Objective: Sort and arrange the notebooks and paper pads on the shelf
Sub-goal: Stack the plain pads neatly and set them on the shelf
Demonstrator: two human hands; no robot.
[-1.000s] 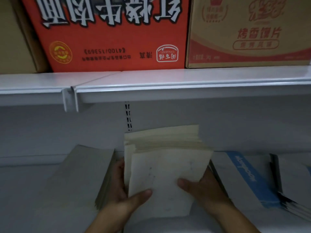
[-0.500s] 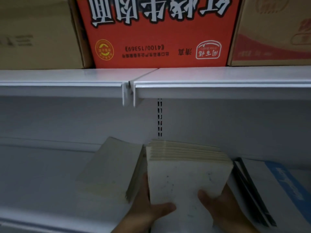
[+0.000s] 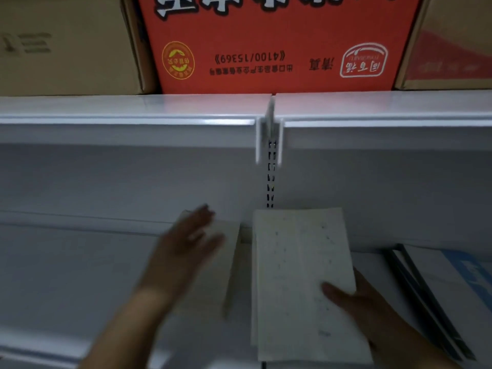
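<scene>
A stack of cream paper pads (image 3: 300, 267) lies flat on the lower white shelf (image 3: 66, 275), its far edge near the back wall. My right hand (image 3: 354, 296) holds its right side, thumb on the top cover. My left hand (image 3: 186, 246) is off the stack, blurred, fingers straight and spread, over a second grey pile of pads (image 3: 229, 251) just left of the stack. That pile is mostly hidden behind my hand.
White and blue notebooks (image 3: 447, 283) lie at the right on the shelf. The upper shelf (image 3: 133, 113) overhangs, carrying an orange carton (image 3: 266, 43) between brown cartons (image 3: 66, 43). A slotted upright (image 3: 271, 179) runs down the back wall.
The pad stack has been laid down flat on the shelf. My left hand has let go of it and moved left and up over the neighbouring pile. The view shifted left.
</scene>
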